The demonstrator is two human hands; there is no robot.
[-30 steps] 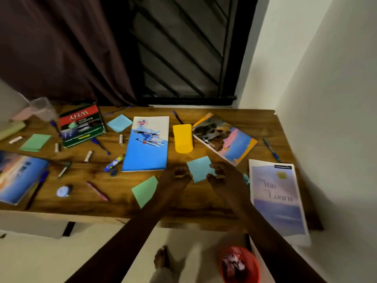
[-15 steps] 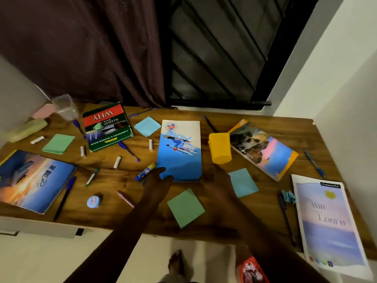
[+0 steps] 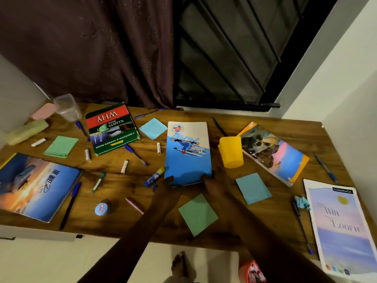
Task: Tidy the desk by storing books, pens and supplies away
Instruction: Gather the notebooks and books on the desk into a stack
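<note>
A blue and white skier notebook (image 3: 187,152) lies in the middle of the wooden desk (image 3: 228,227). My left hand (image 3: 166,189) grips its near left corner and my right hand (image 3: 214,183) grips its near right corner. A yellow cup (image 3: 231,152) stands just right of it. Other books lie around: a green "WHY" book (image 3: 111,128), a sunset notebook (image 3: 34,185), a dog-cover notebook (image 3: 273,153) and a pale "Learn" notebook (image 3: 342,227). Blue sticky notes (image 3: 253,187) and green sticky notes (image 3: 197,214) lie near my hands. A glue stick (image 3: 154,177) touches the skier notebook's left edge.
Several pens, such as a blue pen (image 3: 136,154), and small erasers are scattered over the desk. A clear plastic container (image 3: 68,107), a pink case (image 3: 43,111) and a yellowish case (image 3: 27,132) sit at the back left. A dark curtain (image 3: 91,48) and barred window stand behind. A red bin (image 3: 254,272) is on the floor.
My right hand let go of the blue sticky note, which now lies on the desk. Both hands moved forward and took hold of the skier notebook's near edge. The view shifted left.
</note>
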